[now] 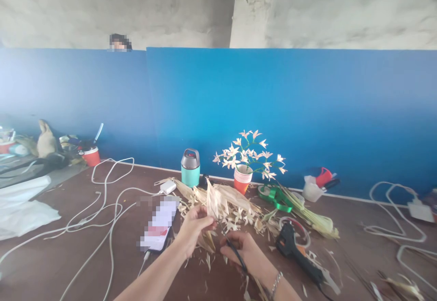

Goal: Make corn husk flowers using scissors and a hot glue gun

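Note:
A pale dried corn husk piece [212, 201] stands up from my left hand [195, 228], pinched between thumb and fingers. To its right, my right hand [251, 252] is closed around black-handled scissors [235, 254], the tips pointing up toward the husk but apart from it. Beneath and beyond both hands lies a heap of dried husks [235, 197] with small cut scraps and petal-like pieces [235, 219]. Behind the heap, a stack of paper cups [242, 185] holds green stems with many pale husk flowers [251, 155].
A black glue gun [297, 253] lies right of my right hand, near green ribbon [276, 196] and a bundle of pale stalks [314, 216]. At left are a phone [160, 223], white cables [111, 219] and a turquoise flask [190, 171]. A blue partition [273, 96] borders the brown table [129, 273]; a person's head shows above it.

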A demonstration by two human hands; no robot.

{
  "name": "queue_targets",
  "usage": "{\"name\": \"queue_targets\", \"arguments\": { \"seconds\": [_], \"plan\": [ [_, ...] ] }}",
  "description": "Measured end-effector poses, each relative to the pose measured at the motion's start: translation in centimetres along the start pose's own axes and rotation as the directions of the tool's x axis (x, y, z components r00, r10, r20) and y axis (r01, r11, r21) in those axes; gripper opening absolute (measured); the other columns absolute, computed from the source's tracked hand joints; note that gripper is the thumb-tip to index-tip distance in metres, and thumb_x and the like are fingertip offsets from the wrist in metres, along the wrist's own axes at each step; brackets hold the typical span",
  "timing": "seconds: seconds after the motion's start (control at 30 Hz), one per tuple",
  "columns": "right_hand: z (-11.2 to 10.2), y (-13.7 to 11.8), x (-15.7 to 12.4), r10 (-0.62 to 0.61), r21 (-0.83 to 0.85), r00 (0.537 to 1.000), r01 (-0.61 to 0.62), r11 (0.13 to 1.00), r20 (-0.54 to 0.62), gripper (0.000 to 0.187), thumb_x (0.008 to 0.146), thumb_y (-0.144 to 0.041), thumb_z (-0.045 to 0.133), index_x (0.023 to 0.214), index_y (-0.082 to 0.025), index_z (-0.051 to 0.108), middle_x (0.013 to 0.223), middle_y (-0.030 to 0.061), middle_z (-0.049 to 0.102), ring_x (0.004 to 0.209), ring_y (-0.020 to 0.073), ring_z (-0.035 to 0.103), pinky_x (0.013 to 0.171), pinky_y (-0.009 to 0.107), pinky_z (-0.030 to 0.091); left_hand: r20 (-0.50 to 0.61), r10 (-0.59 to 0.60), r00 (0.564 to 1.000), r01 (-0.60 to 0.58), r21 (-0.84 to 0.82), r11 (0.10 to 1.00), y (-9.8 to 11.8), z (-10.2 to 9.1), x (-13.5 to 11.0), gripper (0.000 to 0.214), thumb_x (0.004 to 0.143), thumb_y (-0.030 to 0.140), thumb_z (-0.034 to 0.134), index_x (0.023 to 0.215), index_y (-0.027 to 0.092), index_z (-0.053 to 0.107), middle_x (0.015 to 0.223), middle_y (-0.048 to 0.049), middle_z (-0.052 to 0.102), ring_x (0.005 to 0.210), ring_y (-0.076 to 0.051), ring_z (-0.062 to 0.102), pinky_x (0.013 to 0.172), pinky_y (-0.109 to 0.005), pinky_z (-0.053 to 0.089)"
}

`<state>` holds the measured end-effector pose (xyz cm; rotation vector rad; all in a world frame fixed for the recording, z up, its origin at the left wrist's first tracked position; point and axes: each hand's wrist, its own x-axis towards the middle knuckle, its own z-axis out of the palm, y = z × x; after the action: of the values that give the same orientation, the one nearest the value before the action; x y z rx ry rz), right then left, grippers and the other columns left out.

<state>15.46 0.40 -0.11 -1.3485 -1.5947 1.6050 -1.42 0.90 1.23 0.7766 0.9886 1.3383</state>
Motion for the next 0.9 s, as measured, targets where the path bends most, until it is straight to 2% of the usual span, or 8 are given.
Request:
{"name": "queue_targets", "arguments": {
  "seconds": [0.37, 0.57, 0.9],
  "plan": [
    [-0.2, 0.9, 0.4, -0.022, -0.021, 1.000, 0.022, 1.000, 0.000, 0.036, 0.060, -0.043, 0.074, 0.078, -0.015, 0.060, 0.045, -0.0074, 0.049, 0.037, 0.0059, 0.040, 0.032, 0.016, 0.028, -0.035, -0.037, 0.999, 0.038, 0.025, 0.999, 0.4, 0.0, -0.2, 0.019, 0.057, 0.021, 0.077, 0.066, 0.014, 0.061, 0.062, -0.0009, 0.069, 0.062, -0.014, 0.066, 0.057, -0.021, 0.049],
    [-0.2, 0.9, 0.3, -0.030, -0.044, 0.999, 0.030, 0.999, -0.013, 0.035, 0.061, -0.042, 0.073, 0.079, -0.015, 0.060, 0.044, -0.0074, 0.049, 0.036, 0.0062, 0.039, 0.033, 0.017, 0.029, -0.058, -0.064, 0.996, 0.066, 0.042, 0.997, 0.2, 0.0, -0.3, 0.021, 0.058, 0.026, 0.077, 0.064, 0.015, 0.060, 0.061, -0.0016, 0.069, 0.058, -0.015, 0.066, 0.051, -0.021, 0.047],
    [-0.1, 0.6, 0.3, -0.032, -0.005, 0.999, 0.032, 0.999, -0.010, 0.034, 0.060, -0.041, 0.073, 0.077, -0.015, 0.059, 0.042, -0.0088, 0.047, 0.035, 0.0049, 0.036, 0.032, 0.016, 0.026, -0.034, -0.028, 0.999, 0.029, 0.034, 0.999, 0.0, -0.1, -0.1, 0.015, 0.058, 0.020, 0.075, 0.065, 0.014, 0.063, 0.063, -0.0014, 0.068, 0.061, -0.014, 0.065, 0.059, -0.022, 0.049]
  ]
}}
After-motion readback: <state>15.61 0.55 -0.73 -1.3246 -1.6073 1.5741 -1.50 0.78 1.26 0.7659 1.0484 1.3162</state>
